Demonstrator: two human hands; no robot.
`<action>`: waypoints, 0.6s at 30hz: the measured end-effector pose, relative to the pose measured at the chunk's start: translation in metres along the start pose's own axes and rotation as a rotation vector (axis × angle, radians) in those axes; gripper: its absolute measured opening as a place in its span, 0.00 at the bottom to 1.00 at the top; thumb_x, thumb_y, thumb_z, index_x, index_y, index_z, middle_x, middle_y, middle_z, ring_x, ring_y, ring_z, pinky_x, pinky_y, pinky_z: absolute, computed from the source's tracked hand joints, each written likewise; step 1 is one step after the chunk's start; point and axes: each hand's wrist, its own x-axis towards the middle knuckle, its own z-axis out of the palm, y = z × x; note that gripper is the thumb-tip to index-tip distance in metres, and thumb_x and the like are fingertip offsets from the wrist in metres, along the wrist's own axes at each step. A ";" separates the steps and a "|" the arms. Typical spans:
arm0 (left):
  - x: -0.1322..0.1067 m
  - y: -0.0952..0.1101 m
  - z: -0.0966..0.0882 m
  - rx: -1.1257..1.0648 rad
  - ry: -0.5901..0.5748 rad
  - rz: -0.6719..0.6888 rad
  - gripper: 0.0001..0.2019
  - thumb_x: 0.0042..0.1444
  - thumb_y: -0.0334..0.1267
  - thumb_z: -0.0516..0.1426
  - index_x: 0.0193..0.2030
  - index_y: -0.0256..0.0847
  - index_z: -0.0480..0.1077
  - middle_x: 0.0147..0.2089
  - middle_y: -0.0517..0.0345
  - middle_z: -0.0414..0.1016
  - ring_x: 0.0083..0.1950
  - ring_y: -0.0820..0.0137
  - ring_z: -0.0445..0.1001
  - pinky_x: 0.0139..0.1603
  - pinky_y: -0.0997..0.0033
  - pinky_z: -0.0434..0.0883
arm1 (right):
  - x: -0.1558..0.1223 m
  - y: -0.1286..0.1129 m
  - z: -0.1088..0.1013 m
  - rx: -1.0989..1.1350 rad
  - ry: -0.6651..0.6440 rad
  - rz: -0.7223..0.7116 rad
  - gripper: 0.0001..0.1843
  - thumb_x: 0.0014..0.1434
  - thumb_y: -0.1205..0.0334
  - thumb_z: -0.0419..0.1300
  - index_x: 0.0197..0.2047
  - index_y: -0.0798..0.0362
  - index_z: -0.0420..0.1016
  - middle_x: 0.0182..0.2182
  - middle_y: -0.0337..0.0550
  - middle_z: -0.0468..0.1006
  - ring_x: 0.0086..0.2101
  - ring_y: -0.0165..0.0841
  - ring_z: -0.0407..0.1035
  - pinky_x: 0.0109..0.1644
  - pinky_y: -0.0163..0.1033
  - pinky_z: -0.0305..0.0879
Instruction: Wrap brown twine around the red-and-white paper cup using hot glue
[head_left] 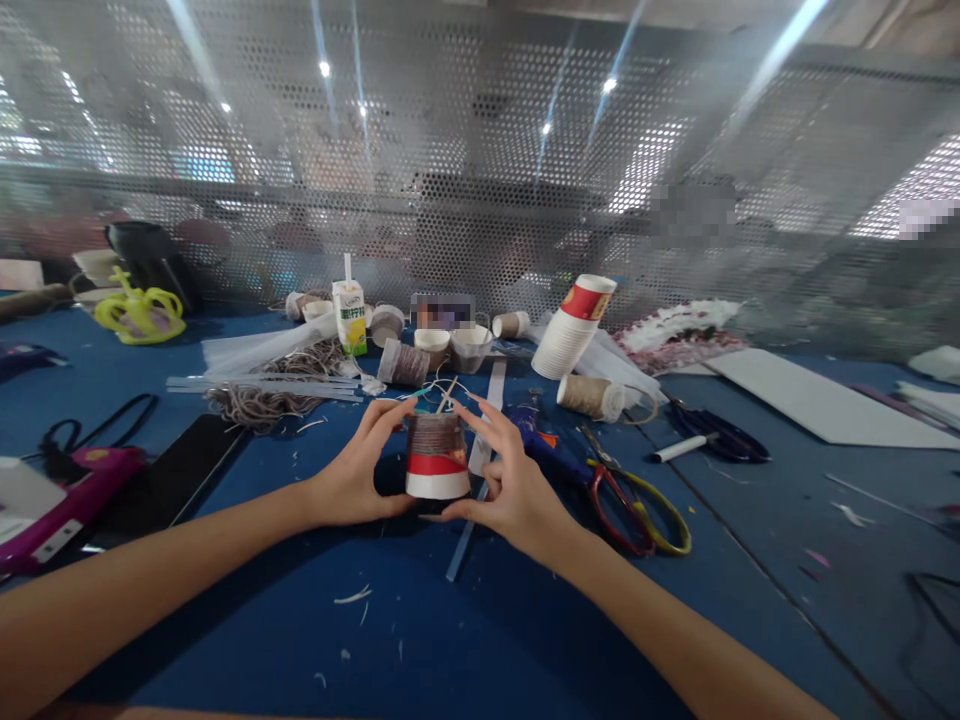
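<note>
An upside-down paper cup [437, 458], white with a red band, has brown string wound round its upper part. My left hand [358, 470] grips the cup from the left, thumb low and fingers at the string. My right hand [504, 478] holds it from the right, fingers pinching near the top where a loose string end sticks up. Both hands hover just above the blue table [465, 640].
Red and yellow scissors [637, 500] and a blue glue gun [540, 440] lie right of my hands. A stack of paper cups [574, 325], a string spool [592, 396], a juice carton [350, 316], a string tangle [277, 385] and glue sticks [262, 384] sit behind. A pink glue gun [67, 505] lies left.
</note>
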 end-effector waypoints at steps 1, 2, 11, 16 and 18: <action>0.000 0.000 0.000 0.024 -0.002 0.010 0.47 0.44 0.35 0.66 0.68 0.48 0.44 0.62 0.45 0.53 0.66 0.48 0.57 0.66 0.39 0.62 | 0.001 0.001 0.000 -0.006 -0.011 -0.002 0.55 0.49 0.52 0.70 0.69 0.40 0.39 0.66 0.61 0.55 0.18 0.25 0.63 0.25 0.44 0.71; 0.000 0.000 0.000 0.038 -0.006 0.020 0.47 0.44 0.36 0.66 0.68 0.48 0.46 0.62 0.45 0.53 0.67 0.47 0.56 0.66 0.38 0.61 | 0.002 0.003 0.000 -0.006 -0.020 -0.014 0.54 0.49 0.50 0.70 0.69 0.40 0.39 0.66 0.61 0.56 0.17 0.24 0.61 0.24 0.44 0.70; -0.001 -0.005 0.005 -0.174 0.155 -0.085 0.38 0.47 0.27 0.59 0.63 0.47 0.48 0.63 0.46 0.54 0.67 0.53 0.58 0.64 0.45 0.66 | 0.007 0.001 -0.037 -0.461 0.153 0.019 0.38 0.58 0.47 0.57 0.66 0.53 0.49 0.60 0.63 0.59 0.38 0.44 0.72 0.39 0.52 0.72; 0.002 -0.002 0.002 -0.170 0.159 -0.195 0.41 0.45 0.25 0.58 0.65 0.47 0.47 0.61 0.46 0.52 0.66 0.53 0.58 0.62 0.46 0.68 | 0.014 0.005 -0.058 -0.982 -0.175 0.395 0.23 0.46 0.59 0.62 0.45 0.62 0.69 0.42 0.63 0.69 0.46 0.60 0.66 0.43 0.60 0.68; 0.003 -0.001 0.000 -0.150 0.155 -0.209 0.40 0.46 0.25 0.58 0.65 0.47 0.49 0.60 0.47 0.52 0.65 0.54 0.59 0.62 0.46 0.68 | 0.014 0.004 -0.055 -1.055 -0.155 0.460 0.20 0.47 0.62 0.60 0.43 0.64 0.69 0.42 0.66 0.69 0.46 0.60 0.66 0.41 0.58 0.68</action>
